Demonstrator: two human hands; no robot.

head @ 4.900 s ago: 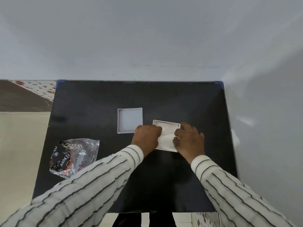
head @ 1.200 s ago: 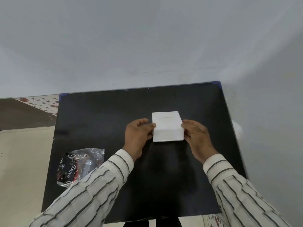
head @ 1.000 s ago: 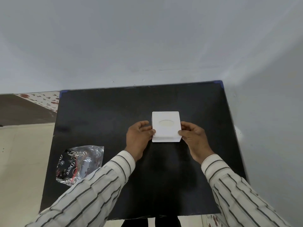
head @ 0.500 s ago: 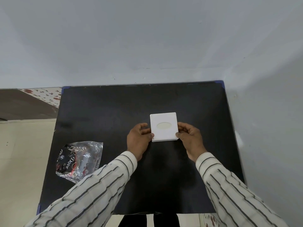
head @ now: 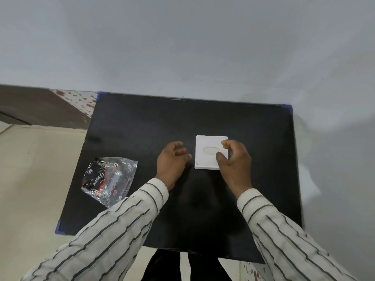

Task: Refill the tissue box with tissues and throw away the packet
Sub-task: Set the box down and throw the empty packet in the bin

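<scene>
Matte black table, square white tissue box, crinkled packet, hands loosely spread.

Left hand: held low, fingers loosely curled (nothing gripped). Right hand: raised, thumb and fingers parted.

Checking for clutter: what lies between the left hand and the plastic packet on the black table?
Nothing: in the head view, only bare black table separates the left hand from the plastic packet.
</scene>
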